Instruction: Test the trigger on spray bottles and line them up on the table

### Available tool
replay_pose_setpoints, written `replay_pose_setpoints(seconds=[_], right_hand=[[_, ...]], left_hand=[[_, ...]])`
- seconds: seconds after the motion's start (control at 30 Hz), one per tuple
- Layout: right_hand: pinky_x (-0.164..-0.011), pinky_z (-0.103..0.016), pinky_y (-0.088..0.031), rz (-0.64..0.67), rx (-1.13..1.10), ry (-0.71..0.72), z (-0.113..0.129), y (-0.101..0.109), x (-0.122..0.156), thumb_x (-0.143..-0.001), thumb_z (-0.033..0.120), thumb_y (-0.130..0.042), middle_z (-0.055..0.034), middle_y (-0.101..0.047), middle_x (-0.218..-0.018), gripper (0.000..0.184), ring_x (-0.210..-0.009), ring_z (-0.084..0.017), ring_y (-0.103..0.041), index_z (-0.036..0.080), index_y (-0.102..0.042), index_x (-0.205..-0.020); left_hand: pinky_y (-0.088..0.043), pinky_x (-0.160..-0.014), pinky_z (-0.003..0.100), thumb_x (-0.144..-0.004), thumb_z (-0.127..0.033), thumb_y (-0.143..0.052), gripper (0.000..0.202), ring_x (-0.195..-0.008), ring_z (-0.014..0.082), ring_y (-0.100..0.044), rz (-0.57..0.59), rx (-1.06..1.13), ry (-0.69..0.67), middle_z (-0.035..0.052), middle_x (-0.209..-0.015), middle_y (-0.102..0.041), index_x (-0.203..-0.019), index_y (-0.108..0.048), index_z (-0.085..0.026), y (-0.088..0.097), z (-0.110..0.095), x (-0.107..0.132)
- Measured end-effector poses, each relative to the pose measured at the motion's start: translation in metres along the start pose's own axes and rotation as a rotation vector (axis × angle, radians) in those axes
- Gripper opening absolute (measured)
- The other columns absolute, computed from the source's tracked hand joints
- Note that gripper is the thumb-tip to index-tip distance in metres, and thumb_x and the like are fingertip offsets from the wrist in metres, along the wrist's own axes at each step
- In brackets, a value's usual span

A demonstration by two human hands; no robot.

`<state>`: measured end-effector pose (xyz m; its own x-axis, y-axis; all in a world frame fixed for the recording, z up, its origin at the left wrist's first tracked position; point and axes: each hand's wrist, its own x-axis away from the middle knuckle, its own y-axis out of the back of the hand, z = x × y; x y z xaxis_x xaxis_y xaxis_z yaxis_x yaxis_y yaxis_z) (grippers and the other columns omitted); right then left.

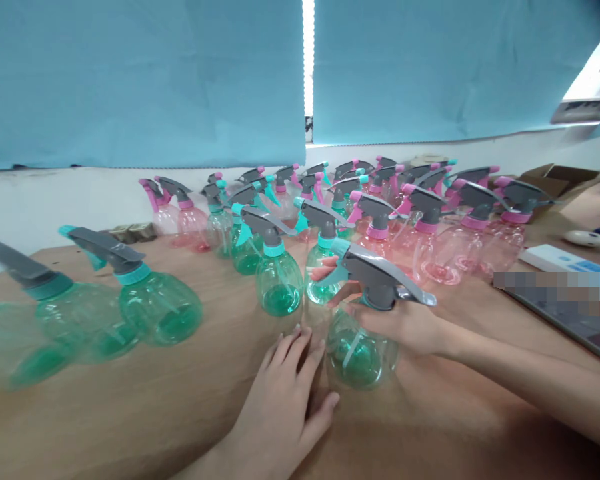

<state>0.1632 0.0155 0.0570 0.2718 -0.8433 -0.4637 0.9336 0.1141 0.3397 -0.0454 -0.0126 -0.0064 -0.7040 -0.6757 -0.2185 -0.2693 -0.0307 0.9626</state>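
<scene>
My right hand (400,323) is wrapped around the neck of a clear green spray bottle (360,363) with a grey and teal trigger head. That bottle stands near the front of the wooden table, with a thin tube inside it. Beside it on the left, my left hand (287,380) lies palm down, fingers stretched out over the tabletop and holding nothing. Just beyond the left fingertips stands another green spray bottle (279,283). A further green bottle (323,257) is behind my right fingers, partly hidden by them.
Green spray bottles (160,307) stand at the left of the table (180,420). Several pink spray bottles (445,250) crowd the back right. A tablet-like device (565,320), a white box (560,259), a white mouse (586,238) and an open carton (555,180) are at the right.
</scene>
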Motion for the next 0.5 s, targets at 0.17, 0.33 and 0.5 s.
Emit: replay_pose_setpoints(seconds=[0.17, 0.33, 0.5], right_hand=[[-0.067, -0.030, -0.053, 0.008, -0.001, 0.009, -0.0012, 0.0007, 0.0004, -0.069, 0.006, -0.052, -0.0008, -0.066, -0.106, 0.055, -0.069, -0.013, -0.058, 0.030, -0.062, -0.118], [-0.066, -0.030, -0.054, 0.001, -0.001, -0.002, -0.0008, 0.0003, -0.0004, -0.073, 0.008, -0.054, -0.0016, -0.066, -0.104, 0.049, -0.069, -0.014, -0.059, 0.029, -0.062, -0.117], [-0.077, -0.032, -0.053, 0.012, -0.090, 0.041, -0.0005, -0.0010, -0.0020, -0.068, 0.003, -0.052, -0.0021, -0.065, -0.113, 0.055, -0.088, -0.017, -0.063, 0.028, -0.061, -0.116]], left_hand=[[-0.041, -0.101, 0.054, -0.089, -0.033, -0.057, 0.043, -0.128, 0.0344, -0.044, -0.004, -0.002, -0.004, 0.0159, -0.141, -0.047, -0.128, -0.053, -0.015, -0.0007, 0.0008, 0.0005], [-0.042, -0.101, 0.055, -0.088, -0.032, -0.058, 0.042, -0.127, 0.0353, -0.045, -0.005, 0.002, -0.003, 0.0168, -0.140, -0.048, -0.126, -0.054, -0.013, -0.0006, 0.0007, 0.0000], [-0.042, -0.100, 0.055, -0.087, -0.030, -0.059, 0.042, -0.127, 0.0357, -0.045, 0.018, 0.003, 0.004, 0.0174, -0.140, -0.048, -0.125, -0.055, -0.012, 0.0012, -0.0009, -0.0008]])
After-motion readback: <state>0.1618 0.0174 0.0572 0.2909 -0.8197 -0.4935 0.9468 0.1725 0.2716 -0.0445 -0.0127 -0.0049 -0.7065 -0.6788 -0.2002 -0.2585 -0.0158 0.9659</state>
